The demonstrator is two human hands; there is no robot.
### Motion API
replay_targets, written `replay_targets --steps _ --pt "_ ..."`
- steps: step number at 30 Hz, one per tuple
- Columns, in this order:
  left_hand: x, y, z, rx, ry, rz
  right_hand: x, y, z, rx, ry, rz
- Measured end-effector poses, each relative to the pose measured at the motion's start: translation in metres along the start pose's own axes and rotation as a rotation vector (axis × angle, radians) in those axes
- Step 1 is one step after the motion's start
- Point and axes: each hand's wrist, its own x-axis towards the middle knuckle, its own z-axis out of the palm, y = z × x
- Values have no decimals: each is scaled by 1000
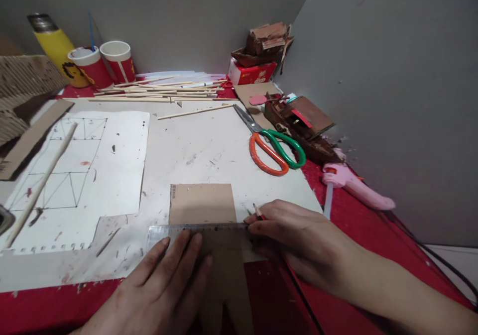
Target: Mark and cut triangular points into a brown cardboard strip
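My left hand (160,280) lies flat with its fingers spread, pressing a clear ruler (220,227) down across a brown piece of cardboard (201,200). The ruler runs side to side over the cardboard, whose near part reaches down toward me. Wrapped round a dark pencil (298,287) with a red stripe, my right hand (298,235) rests at the ruler's right end. The pencil's sharpened tip points up and away, beside the cardboard's right edge. Beyond that hand lie scissors (274,148) with one orange and one green handle, blades apart.
A sheet with pencilled frames (119,175) lies left under a wooden stick (45,180). Thin sticks (160,93), paper cups (117,58) and a yellow bottle (56,46) stand at the back. Right are brown model boats (298,131) and a pink glue gun (354,185) with a cable.
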Motion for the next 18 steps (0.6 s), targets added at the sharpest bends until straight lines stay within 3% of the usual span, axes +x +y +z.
replay_targets --steps 18 --pt "0 -1 -3 36 -2 31 0 2 2 -46 34 -10"
